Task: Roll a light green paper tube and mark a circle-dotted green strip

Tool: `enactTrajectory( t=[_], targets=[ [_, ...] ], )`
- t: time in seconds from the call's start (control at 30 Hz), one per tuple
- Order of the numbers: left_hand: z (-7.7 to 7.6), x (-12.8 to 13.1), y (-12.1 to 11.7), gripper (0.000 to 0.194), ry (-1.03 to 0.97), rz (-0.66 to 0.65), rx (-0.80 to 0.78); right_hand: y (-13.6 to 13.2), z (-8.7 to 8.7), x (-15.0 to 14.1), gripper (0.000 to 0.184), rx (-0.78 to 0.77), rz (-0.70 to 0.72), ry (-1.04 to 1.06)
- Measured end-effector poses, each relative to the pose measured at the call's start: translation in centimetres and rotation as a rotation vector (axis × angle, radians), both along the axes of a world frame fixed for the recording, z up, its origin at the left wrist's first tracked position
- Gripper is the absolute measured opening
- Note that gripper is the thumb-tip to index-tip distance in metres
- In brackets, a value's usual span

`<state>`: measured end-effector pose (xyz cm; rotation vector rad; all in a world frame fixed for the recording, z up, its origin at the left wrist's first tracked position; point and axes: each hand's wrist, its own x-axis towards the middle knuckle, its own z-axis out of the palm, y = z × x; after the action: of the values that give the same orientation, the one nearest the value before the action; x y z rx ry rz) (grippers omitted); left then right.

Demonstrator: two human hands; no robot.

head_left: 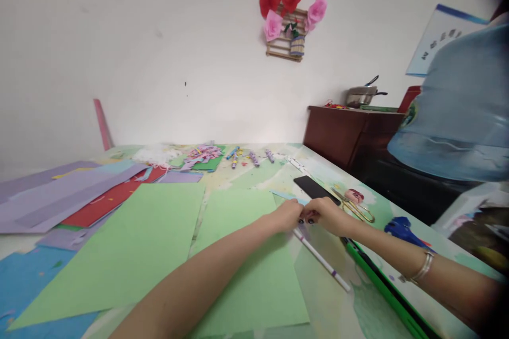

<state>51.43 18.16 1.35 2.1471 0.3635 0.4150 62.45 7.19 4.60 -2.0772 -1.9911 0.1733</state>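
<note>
My left hand (289, 215) and my right hand (326, 215) meet over the right edge of a light green paper sheet (242, 275). The fingertips of both are pinched together, and what lies between them is hidden. Just behind them a narrow light blue paper strip (287, 196) shows on the table. Below the fingers lies a slim white pen (323, 260) with purple bands, slanting toward the lower right. A second green sheet (137, 243) lies to the left, under no hand.
Purple paper (75, 198), red paper (115, 198) and blue paper (32, 280) lie left. Paper shreds (202, 154) and patterned sticks (254, 159) sit at the back. Rightward are a black phone (316, 189), gold-handled scissors (358, 210), a blue tool (401, 230) and a green-edged item (382, 280).
</note>
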Motion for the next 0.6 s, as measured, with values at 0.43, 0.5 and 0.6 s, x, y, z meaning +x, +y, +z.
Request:
enactTrajectory(
  t=[0.43, 0.5, 0.6],
  targets=[
    [1.4, -5.6, 4.0, 0.020, -0.405, 0.331, -0.939, 8.6, 1.3, -5.4, 0.012, 0.340, -0.174, 0.310],
    [1.2, -6.9, 5.0, 0.018, -0.440, 0.392, -0.970, 10.1, 1.5, -6.8, 0.014, 0.307, -0.151, 0.264],
    [0.9, -8.8, 6.3, 0.016, -0.460, 0.462, -0.973, 12.2, 1.3, -8.4, 0.017, 0.260, -0.117, 0.223]
  ],
)
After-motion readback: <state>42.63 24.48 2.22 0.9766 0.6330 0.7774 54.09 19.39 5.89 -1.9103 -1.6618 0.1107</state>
